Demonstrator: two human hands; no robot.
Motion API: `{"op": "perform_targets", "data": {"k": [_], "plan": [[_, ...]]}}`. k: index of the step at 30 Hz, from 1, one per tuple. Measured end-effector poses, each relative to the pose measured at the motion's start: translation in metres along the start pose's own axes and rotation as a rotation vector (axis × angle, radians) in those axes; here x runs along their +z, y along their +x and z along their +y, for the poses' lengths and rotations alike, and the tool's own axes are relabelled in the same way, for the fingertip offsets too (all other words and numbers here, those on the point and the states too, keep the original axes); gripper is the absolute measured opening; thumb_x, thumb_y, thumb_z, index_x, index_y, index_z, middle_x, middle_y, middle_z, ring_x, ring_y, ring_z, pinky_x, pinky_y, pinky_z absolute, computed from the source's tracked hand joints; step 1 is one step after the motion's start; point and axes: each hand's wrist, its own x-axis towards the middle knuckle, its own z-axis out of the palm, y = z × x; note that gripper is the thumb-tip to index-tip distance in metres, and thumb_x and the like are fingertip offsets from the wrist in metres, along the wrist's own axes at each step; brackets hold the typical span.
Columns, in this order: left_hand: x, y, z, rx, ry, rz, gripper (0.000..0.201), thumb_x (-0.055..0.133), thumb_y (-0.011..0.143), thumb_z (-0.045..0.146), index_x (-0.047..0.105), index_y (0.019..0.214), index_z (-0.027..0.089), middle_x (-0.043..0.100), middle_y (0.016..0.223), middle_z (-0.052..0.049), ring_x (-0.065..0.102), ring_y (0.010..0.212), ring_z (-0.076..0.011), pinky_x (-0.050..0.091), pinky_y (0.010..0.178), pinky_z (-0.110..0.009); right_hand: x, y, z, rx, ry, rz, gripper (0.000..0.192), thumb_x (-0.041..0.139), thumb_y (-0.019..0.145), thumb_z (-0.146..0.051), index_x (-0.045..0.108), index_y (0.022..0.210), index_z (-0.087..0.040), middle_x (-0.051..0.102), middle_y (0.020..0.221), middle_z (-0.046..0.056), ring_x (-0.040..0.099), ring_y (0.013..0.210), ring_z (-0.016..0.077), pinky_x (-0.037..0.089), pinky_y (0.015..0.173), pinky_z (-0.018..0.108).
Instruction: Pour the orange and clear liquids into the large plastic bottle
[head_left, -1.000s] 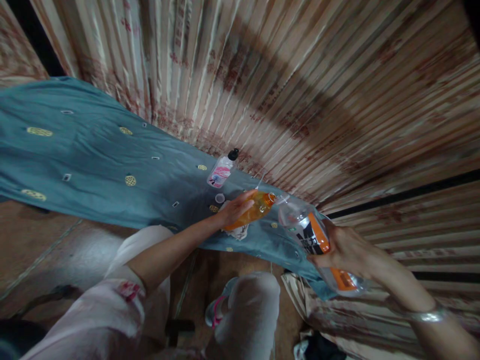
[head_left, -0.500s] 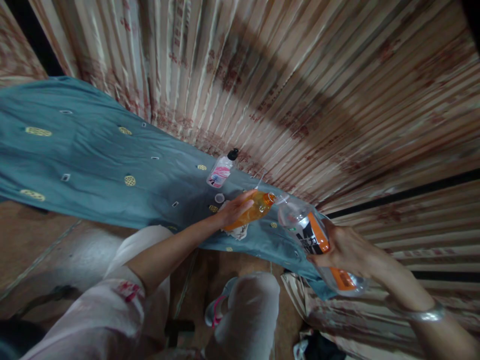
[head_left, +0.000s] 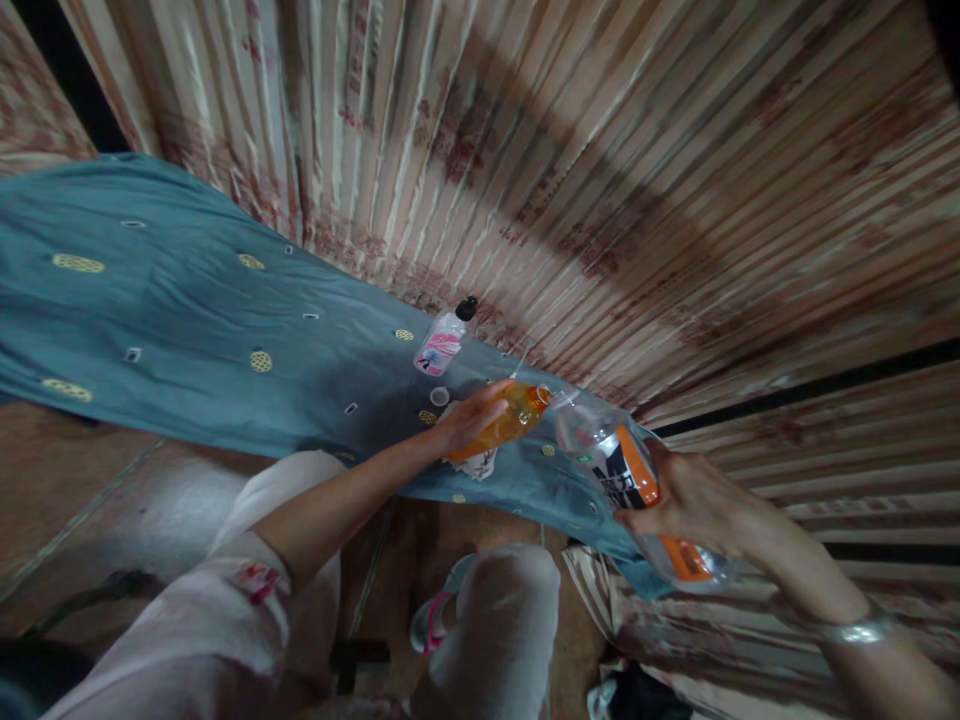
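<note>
My left hand (head_left: 469, 422) is wrapped round an orange plastic bottle (head_left: 511, 417) whose neck points right. With my right hand (head_left: 679, 500) I grip a larger clear plastic bottle (head_left: 592, 430) with an orange and black label. The clear bottle is tilted, its mouth pointing up-left. The two mouths meet, or nearly so; whether they touch I cannot tell. Under the orange bottle is a white crumpled cloth (head_left: 482, 464), partly hidden. A small white cap (head_left: 439, 397) lies just left of my left hand. Beyond it is a clear pump bottle (head_left: 441, 345) with a pink label and black top.
A teal patterned sheet (head_left: 202, 330) covers the long narrow surface. Pleated beige curtain (head_left: 420, 130) hangs along its far side, with a dark bar (head_left: 810, 385) at right. My knees are at the near edge, and a dark bundle (head_left: 645, 693) lies on the floor.
</note>
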Motion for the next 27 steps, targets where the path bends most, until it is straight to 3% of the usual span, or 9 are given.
{"op": "perform_targets", "data": {"k": [2, 6, 9, 13, 20, 24, 27], "plan": [[0.000, -0.001, 0.003, -0.023, -0.008, 0.015, 0.101, 0.053, 0.121, 0.082, 0.046, 0.203, 0.025, 0.051, 0.212, -0.007, 0.047, 0.197, -0.0408, 0.035, 0.166, -0.052, 0.001, 0.001, 0.002, -0.018, -0.005, 0.013, 0.044, 0.085, 0.075, -0.058, 0.047, 0.081, -0.036, 0.044, 0.065, -0.009, 0.048, 0.065, 0.0204, 0.044, 0.064, 0.037], [-0.001, -0.003, 0.008, -0.024, -0.011, 0.026, 0.097, 0.056, 0.123, 0.076, 0.048, 0.201, 0.019, 0.054, 0.210, -0.010, 0.047, 0.196, -0.0423, 0.033, 0.166, -0.051, 0.000, 0.001, 0.000, 0.002, -0.037, -0.003, 0.047, 0.084, 0.078, -0.055, 0.041, 0.077, -0.038, 0.033, 0.063, -0.011, 0.040, 0.063, 0.0187, 0.040, 0.062, 0.037], [-0.001, -0.003, 0.008, -0.023, -0.008, 0.034, 0.097, 0.057, 0.121, 0.080, 0.051, 0.200, 0.024, 0.057, 0.209, -0.008, 0.049, 0.196, -0.0405, 0.033, 0.167, -0.050, -0.002, -0.001, -0.005, 0.036, -0.049, -0.032, 0.053, 0.086, 0.081, -0.051, 0.035, 0.072, -0.039, 0.028, 0.064, -0.011, 0.034, 0.065, 0.0171, 0.038, 0.064, 0.038], [0.000, 0.000, 0.003, -0.025, -0.023, 0.048, 0.096, 0.060, 0.117, 0.083, 0.057, 0.198, 0.032, 0.060, 0.206, -0.004, 0.051, 0.195, -0.0418, 0.033, 0.168, -0.057, -0.003, -0.002, -0.008, 0.059, -0.042, -0.039, 0.059, 0.089, 0.082, -0.045, 0.032, 0.068, -0.039, 0.028, 0.062, -0.011, 0.031, 0.064, 0.0163, 0.033, 0.062, 0.038], [0.000, 0.000, 0.000, -0.008, -0.035, 0.056, 0.096, 0.061, 0.116, 0.083, 0.058, 0.198, 0.032, 0.064, 0.203, -0.003, 0.052, 0.195, -0.0407, 0.034, 0.168, -0.056, -0.002, -0.002, -0.005, 0.010, -0.015, -0.007, 0.057, 0.089, 0.080, -0.043, 0.034, 0.067, -0.039, 0.029, 0.060, -0.011, 0.032, 0.062, 0.0160, 0.028, 0.059, 0.037], [-0.001, 0.000, 0.002, -0.012, -0.019, 0.052, 0.101, 0.059, 0.117, 0.086, 0.057, 0.198, 0.026, 0.061, 0.206, -0.006, 0.052, 0.194, -0.0427, 0.036, 0.167, -0.052, -0.004, -0.003, -0.008, 0.044, -0.022, -0.026, 0.052, 0.088, 0.080, -0.045, 0.037, 0.070, -0.038, 0.033, 0.062, -0.010, 0.035, 0.063, 0.0169, 0.031, 0.061, 0.037], [-0.002, 0.000, 0.003, -0.022, -0.010, 0.042, 0.102, 0.058, 0.115, 0.088, 0.055, 0.199, 0.029, 0.058, 0.208, -0.003, 0.051, 0.195, -0.0404, 0.035, 0.167, -0.050, -0.005, -0.004, -0.011, 0.065, -0.022, -0.047, 0.051, 0.087, 0.081, -0.046, 0.037, 0.071, -0.038, 0.035, 0.064, -0.009, 0.036, 0.064, 0.0176, 0.034, 0.062, 0.037]]}}
